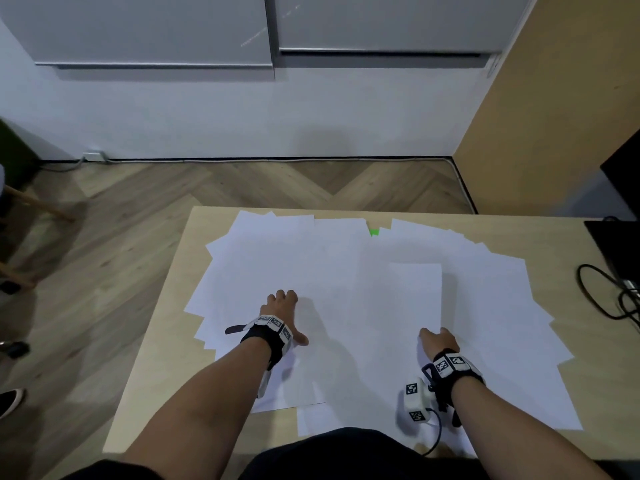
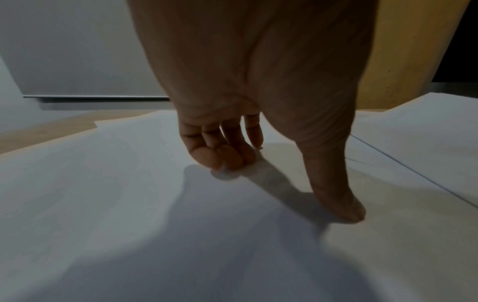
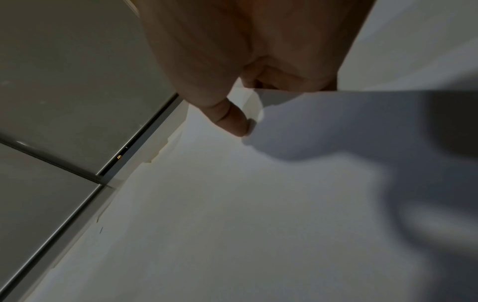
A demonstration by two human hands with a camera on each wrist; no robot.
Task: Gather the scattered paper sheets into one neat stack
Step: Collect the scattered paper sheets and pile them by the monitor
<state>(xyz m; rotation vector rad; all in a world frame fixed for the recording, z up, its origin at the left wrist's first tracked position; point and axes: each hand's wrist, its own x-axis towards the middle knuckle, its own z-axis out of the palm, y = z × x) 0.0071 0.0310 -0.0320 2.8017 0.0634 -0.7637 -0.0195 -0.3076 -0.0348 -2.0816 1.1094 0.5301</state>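
Overlapping white paper sheets (image 1: 346, 306) fan messily across the table (image 1: 166, 341).

I see a light wooden table (image 1: 156, 327), black looped cables (image 1: 609, 296) at its right edge, a small green scrap (image 1: 374, 232) far centre, herringbone wood floor (image 1: 138, 216) beyond, grey cabinets (image 1: 156, 29) above

Head view's evenly lit, edges bowed by the wide lens. Both wrist shots are dim and soft, with big blurry shadows on the paper (image 2: 103, 204) under each hand.
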